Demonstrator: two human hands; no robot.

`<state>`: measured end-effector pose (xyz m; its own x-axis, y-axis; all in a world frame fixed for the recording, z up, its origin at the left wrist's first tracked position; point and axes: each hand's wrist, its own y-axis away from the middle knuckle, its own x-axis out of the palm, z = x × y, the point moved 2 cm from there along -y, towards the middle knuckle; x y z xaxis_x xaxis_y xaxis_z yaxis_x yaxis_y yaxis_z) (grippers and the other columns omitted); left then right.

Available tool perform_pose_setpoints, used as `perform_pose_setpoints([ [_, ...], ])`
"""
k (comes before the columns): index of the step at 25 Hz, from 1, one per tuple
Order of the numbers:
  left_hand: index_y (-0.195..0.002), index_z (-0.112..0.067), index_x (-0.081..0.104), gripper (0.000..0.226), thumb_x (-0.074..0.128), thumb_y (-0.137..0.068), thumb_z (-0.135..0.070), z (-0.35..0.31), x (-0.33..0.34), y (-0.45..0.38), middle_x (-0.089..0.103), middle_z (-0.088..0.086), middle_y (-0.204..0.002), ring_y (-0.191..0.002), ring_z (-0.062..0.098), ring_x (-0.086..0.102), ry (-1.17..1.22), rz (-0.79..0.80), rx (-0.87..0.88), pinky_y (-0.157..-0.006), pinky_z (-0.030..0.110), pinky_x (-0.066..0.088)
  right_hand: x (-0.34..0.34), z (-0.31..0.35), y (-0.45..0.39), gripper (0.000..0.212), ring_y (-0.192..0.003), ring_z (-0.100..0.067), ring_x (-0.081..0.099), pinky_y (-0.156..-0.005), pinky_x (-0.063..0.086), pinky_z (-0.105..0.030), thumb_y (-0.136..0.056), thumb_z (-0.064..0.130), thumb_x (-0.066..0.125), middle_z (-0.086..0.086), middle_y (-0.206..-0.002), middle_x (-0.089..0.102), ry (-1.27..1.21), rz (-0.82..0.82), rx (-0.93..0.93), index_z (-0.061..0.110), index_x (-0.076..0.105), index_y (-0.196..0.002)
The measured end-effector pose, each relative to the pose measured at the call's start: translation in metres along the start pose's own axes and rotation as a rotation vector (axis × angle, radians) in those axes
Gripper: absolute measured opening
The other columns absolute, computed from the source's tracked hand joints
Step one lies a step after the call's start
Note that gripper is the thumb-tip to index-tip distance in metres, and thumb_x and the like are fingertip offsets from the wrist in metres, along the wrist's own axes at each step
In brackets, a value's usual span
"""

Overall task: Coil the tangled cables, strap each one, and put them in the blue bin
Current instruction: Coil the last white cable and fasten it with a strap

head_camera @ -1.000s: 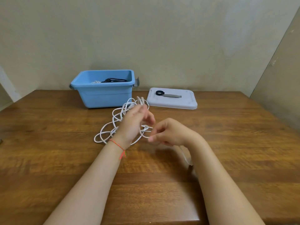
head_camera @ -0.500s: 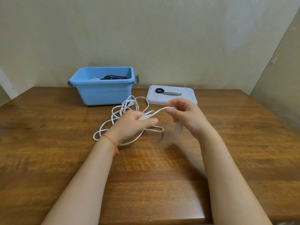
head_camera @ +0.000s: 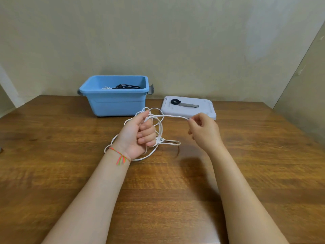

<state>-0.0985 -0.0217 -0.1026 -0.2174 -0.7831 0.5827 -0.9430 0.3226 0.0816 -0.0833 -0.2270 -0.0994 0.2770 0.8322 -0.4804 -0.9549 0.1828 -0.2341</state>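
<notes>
White cable (head_camera: 159,131): thin, flat-looking, loosely looped, part coiled. Several loops bunched in left hand (head_camera: 136,136), rest lies slack on table (head_camera: 52,173) under and beside that hand. One strand runs taut across to right hand (head_camera: 204,132), pinched at its fingers (head_camera: 192,121). Blue bin (head_camera: 117,101): open top, upright at table's far edge, just behind the loops; holds a black cable (head_camera: 125,86) and a bit of white one (head_camera: 106,88). Black strap (head_camera: 182,103) lies well right of bin.

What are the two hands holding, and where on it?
Both hold the white cable. The left hand grips a bunch of its loops in a fist. The right hand pinches one strand pulled out sideways, at its fingertips.
</notes>
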Motion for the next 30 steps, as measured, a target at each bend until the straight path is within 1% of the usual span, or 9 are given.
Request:
perform_pose_setpoints([
  [4,-0.042,-0.02,0.026,0.065,0.041,-0.102,-0.04,0.005,0.002,-0.001,0.017,-0.003,-0.041,-0.038,0.011,0.017,0.104,0.027,0.005,-0.038,0.023,0.015,0.024,0.015,0.017,0.026,-0.049,-0.017,0.051,-0.05,0.044,-0.031,-0.096,0.011,0.041,-0.005,-0.066,0.059,-0.284,0.362,0.107,0.012,0.066,-0.102],
  [7,-0.043,-0.02,0.026,0.064,0.038,-0.102,-0.041,0.007,0.002,-0.003,0.016,-0.003,-0.041,-0.035,0.011,0.016,0.216,-0.052,0.077,-0.038,0.023,0.011,0.037,0.025,0.029,0.038,-0.046,-0.019,0.042,-0.048,0.035,-0.03,-0.103,0.041,0.042,-0.003,-0.061,0.049,-0.479,0.552,0.14,0.013,0.066,-0.093],
  [10,-0.047,-0.019,0.031,0.063,0.038,-0.103,-0.048,0.013,0.006,-0.004,0.019,-0.004,-0.044,-0.038,0.01,0.019,0.312,-0.157,0.143,-0.039,0.023,0.02,0.047,0.029,0.038,0.03,-0.041,-0.012,0.04,-0.045,0.034,-0.026,-0.099,0.036,0.055,0.0,-0.055,0.046,-0.343,0.449,-0.012,0.013,0.059,-0.081],
  [13,-0.067,-0.013,0.051,0.048,0.037,-0.105,-0.039,0.015,0.013,-0.003,0.027,-0.004,-0.046,-0.042,0.01,0.028,0.292,-0.097,0.127,-0.048,0.022,0.035,0.045,0.026,0.033,0.025,-0.039,-0.012,0.041,-0.044,0.034,-0.025,-0.102,0.022,0.05,-0.009,-0.06,0.052,-0.382,0.27,0.02,0.008,0.059,-0.083],
  [16,-0.094,-0.004,0.06,0.046,0.039,-0.101,-0.044,0.008,0.015,0.003,0.035,0.003,-0.047,-0.042,0.017,0.037,0.088,0.018,0.04,-0.066,0.032,0.041,0.032,0.024,0.026,0.021,-0.043,-0.011,0.045,-0.043,0.036,-0.022,-0.102,0.017,0.049,-0.007,-0.067,0.06,-0.445,0.299,-0.026,0.011,0.065,-0.09],
  [19,-0.086,-0.006,0.058,0.048,0.051,-0.093,-0.053,0.004,0.014,0.007,0.035,0.003,-0.048,-0.039,0.016,0.034,-0.286,0.016,0.003,-0.059,0.033,0.045,0.022,0.024,0.024,0.018,-0.045,-0.002,0.048,-0.048,0.037,-0.016,-0.1,0.013,0.053,0.003,-0.06,0.057,-0.144,0.354,-0.221,0.015,0.068,-0.09],
  [24,-0.058,-0.021,0.037,0.057,0.049,-0.089,-0.067,0.013,0.011,0.002,0.021,-0.003,-0.051,-0.036,0.009,0.015,-0.499,-0.148,-0.019,-0.039,0.021,0.016,0.026,0.028,0.033,0.017,-0.052,-0.008,0.053,-0.049,0.042,-0.021,-0.096,0.024,0.062,0.005,-0.059,0.055,-0.169,0.531,-0.223,0.009,0.066,-0.088],
  [27,-0.062,-0.02,0.045,0.054,0.049,-0.092,-0.065,0.014,0.011,-0.001,0.024,-0.001,-0.057,-0.035,0.007,0.017,-0.424,-0.17,-0.015,-0.038,0.018,0.012,0.028,0.03,0.035,0.026,-0.051,-0.01,0.051,-0.05,0.043,-0.025,-0.1,0.029,0.056,0.008,-0.054,0.052,-0.208,0.566,-0.24,0.005,0.065,-0.096],
  [30,-0.06,-0.016,0.044,0.056,0.042,-0.099,-0.056,0.013,0.012,-0.003,0.024,-0.004,-0.046,-0.031,0.005,0.017,-0.274,-0.147,-0.045,-0.038,0.019,0.009,0.029,0.03,0.032,0.027,-0.051,-0.011,0.051,-0.061,0.044,-0.033,-0.104,0.025,0.047,0.004,-0.055,0.05,-0.373,0.606,-0.218,0.011,0.065,-0.09],
])
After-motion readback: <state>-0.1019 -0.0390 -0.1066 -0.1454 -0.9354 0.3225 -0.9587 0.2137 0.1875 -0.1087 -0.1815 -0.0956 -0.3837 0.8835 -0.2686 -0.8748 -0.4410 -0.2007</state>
